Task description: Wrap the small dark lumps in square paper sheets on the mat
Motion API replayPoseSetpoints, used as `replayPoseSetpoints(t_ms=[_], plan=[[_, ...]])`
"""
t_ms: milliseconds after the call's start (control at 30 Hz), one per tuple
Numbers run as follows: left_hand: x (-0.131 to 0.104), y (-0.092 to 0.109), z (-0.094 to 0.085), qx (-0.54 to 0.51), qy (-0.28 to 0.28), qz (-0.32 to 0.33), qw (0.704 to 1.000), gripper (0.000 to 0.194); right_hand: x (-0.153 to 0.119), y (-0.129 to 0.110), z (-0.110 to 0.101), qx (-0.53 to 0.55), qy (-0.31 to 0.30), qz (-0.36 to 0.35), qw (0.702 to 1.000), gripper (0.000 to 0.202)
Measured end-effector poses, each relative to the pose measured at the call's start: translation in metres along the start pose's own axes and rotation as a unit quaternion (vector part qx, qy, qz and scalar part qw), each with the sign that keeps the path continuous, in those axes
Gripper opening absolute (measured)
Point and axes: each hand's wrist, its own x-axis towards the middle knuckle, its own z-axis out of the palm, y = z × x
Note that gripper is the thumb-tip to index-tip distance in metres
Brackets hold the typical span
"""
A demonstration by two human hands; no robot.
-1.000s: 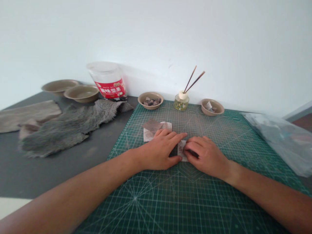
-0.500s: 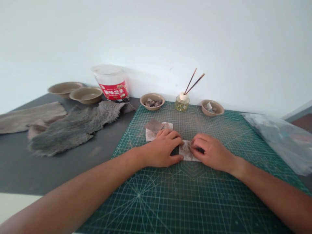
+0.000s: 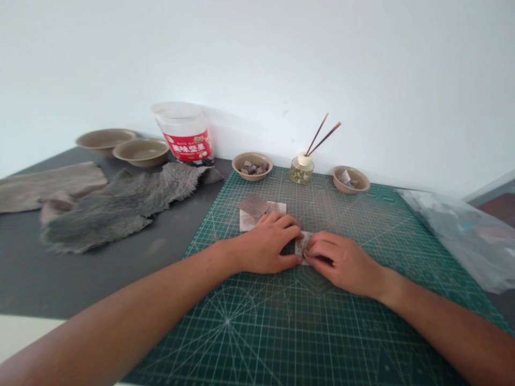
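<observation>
A small white sheet with brown smudges (image 3: pixel 300 245) lies on the green cutting mat (image 3: pixel 257 327). My left hand (image 3: pixel 270 244) pins its left edge, with the fingertips near the top corner and the thumb near the bottom one. On the sheet's right part, my right hand (image 3: pixel 341 262) is closed in a pinch, its fingertips pressed down. Whatever sits between those fingertips is hidden. Just behind my left hand lie a brown square piece (image 3: pixel 253 206) and another white sheet (image 3: pixel 246 222) partly under it.
A bowl of dark stones (image 3: pixel 252 167), a reed diffuser (image 3: pixel 301 169) and a bowl with small pieces (image 3: pixel 351 180) line the back. Grey cloths (image 3: pixel 108 206), two bowls (image 3: pixel 140 153) and a plastic tub (image 3: pixel 185 134) are left. A clear plastic bag (image 3: pixel 462 230) lies right.
My right hand has slid left and slightly nearer across the smudged sheet, covering more of it. My left hand keeps its place on the sheet.
</observation>
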Motion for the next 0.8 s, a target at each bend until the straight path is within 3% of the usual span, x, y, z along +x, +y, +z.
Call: replayPoseSetpoints(t_ms=[167, 267, 433, 633, 800], plan=[[-0.001, 0.001, 0.0, 0.002, -0.004, -0.007, 1.0, 0.04, 0.001, 0.003, 0.004, 0.001, 0.048, 0.058, 0.997, 0.006], [-0.001, 0.0, 0.0, 0.004, -0.006, -0.005, 1.0, 0.04, 0.002, 0.001, 0.006, 0.013, 0.018, 0.025, 0.999, 0.009], [0.0, 0.0, 0.0, 0.013, 0.005, 0.006, 1.0, 0.039, 0.002, 0.009, -0.004, -0.013, 0.007, 0.05, 0.999, 0.007], [0.0, -0.001, 0.0, 0.018, 0.014, 0.006, 1.0, 0.038, -0.002, 0.009, -0.009, -0.002, -0.07, -0.026, 0.997, 0.009], [-0.001, -0.001, 0.0, 0.02, 0.015, 0.019, 1.0, 0.038, 0.001, 0.012, -0.007, -0.048, -0.014, 0.022, 0.998, 0.011]])
